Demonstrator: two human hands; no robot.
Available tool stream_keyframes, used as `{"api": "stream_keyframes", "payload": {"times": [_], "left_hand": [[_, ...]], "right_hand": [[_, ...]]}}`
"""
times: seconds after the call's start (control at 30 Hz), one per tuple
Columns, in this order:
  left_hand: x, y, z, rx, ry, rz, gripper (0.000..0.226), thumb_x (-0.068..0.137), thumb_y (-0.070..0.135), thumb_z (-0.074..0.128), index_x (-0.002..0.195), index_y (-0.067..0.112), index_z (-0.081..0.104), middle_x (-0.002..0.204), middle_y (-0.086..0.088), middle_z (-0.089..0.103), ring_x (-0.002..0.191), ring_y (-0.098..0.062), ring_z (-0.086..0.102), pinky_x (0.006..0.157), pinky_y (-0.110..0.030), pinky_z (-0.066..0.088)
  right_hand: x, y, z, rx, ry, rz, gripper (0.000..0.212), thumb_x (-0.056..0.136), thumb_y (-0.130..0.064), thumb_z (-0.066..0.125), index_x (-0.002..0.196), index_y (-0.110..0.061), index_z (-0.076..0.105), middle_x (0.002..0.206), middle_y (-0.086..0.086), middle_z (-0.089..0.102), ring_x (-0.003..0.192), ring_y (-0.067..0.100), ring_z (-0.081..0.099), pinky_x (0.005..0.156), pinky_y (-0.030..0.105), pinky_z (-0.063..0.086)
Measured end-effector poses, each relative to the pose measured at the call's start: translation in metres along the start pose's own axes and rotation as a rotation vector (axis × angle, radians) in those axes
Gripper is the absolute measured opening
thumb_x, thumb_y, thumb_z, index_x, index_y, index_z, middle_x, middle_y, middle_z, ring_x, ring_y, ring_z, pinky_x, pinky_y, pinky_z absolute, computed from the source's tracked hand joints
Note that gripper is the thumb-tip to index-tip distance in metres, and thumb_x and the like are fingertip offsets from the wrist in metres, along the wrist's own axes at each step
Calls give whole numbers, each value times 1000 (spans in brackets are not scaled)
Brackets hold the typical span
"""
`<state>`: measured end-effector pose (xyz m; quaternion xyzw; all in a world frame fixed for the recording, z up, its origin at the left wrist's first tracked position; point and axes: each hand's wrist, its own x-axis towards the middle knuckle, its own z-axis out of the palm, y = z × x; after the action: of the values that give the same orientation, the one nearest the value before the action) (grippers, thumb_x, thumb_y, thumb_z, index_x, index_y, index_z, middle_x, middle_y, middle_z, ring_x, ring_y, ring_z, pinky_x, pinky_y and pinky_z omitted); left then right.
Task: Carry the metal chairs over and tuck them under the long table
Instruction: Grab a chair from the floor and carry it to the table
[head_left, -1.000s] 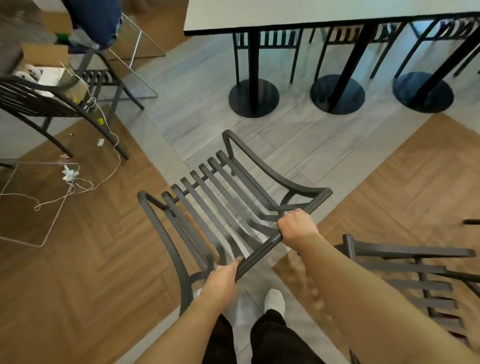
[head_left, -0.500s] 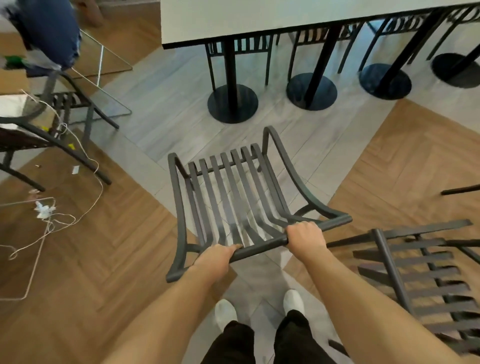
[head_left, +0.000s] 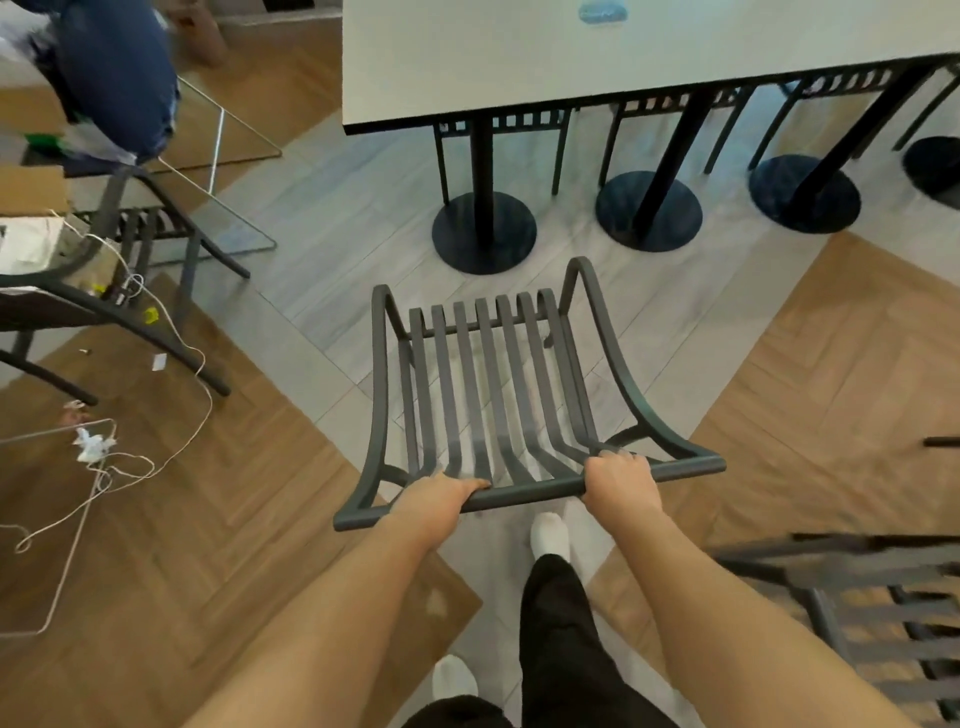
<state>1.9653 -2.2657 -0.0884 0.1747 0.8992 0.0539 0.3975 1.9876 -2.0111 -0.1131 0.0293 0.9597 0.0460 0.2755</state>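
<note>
I hold a dark grey slatted metal chair (head_left: 493, 374) by the top rail of its backrest, seat pointing toward the long white table (head_left: 571, 57). My left hand (head_left: 441, 499) grips the rail left of centre and my right hand (head_left: 618, 480) grips it to the right. The chair faces the table's left end, a short way from its black round-based posts (head_left: 483, 231). Other dark chairs (head_left: 498, 130) stand tucked under the table's far side.
A second grey metal chair (head_left: 872, 613) stands at the lower right. At the left are more chairs (head_left: 130, 249) with a blue garment (head_left: 119, 78), cardboard boxes, a wire frame and loose white cable (head_left: 135, 467) on the wooden floor.
The chair has turned from angled to square with the table and moved closer to it. The view has shifted forward; both hands keep their grip on the rail.
</note>
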Motion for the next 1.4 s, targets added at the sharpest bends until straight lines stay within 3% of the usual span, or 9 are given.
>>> {"api": "stream_keyframes", "payload": {"times": [0.23, 0.47, 0.67, 1.0, 1.2, 1.4], "left_hand": [[61, -6, -59, -33, 45, -150, 85, 96, -8, 45, 151, 55, 35, 115, -1, 57, 99, -25, 64, 87, -42, 59], [130, -26, -128, -41, 65, -108, 79, 97, -3, 49, 152, 51, 34, 102, 5, 52, 82, -16, 55, 76, -34, 56], [188, -41, -182, 20, 112, -75, 72, 100, 2, 50, 154, 48, 34, 122, -3, 63, 107, -26, 61, 94, -41, 56], [260, -59, -255, -15, 135, -28, 68, 101, 2, 47, 154, 44, 37, 116, -5, 65, 104, -26, 65, 88, -42, 59], [288, -68, -278, 11, 124, -20, 74, 98, -2, 46, 154, 45, 35, 118, -8, 64, 107, -31, 63, 85, -43, 55], [308, -78, -291, 14, 96, -14, 76, 97, -1, 52, 153, 47, 34, 111, -4, 65, 97, -26, 65, 84, -44, 61]], "right_hand": [[83, 13, -43, 47, 15, -48, 21, 96, -29, 65, 115, -21, 66, 117, 3, 65, 116, 27, 56, 102, 40, 40], [168, 22, -89, 72, 42, -56, 20, 97, -32, 64, 113, -20, 68, 114, 4, 66, 115, 28, 56, 101, 42, 40], [241, 29, -131, 39, 34, -29, 27, 95, -38, 67, 115, -21, 67, 117, 4, 66, 118, 28, 57, 106, 45, 40], [332, 41, -197, -26, 8, -9, 36, 97, -45, 59, 128, -26, 63, 131, 2, 63, 124, 29, 54, 105, 44, 41], [360, 44, -222, -8, -15, -16, 40, 96, -49, 63, 129, -26, 62, 130, 2, 62, 125, 29, 53, 108, 45, 38], [379, 43, -229, 9, -2, -22, 44, 95, -48, 65, 132, -26, 61, 133, 3, 62, 129, 30, 52, 110, 47, 37]]}}
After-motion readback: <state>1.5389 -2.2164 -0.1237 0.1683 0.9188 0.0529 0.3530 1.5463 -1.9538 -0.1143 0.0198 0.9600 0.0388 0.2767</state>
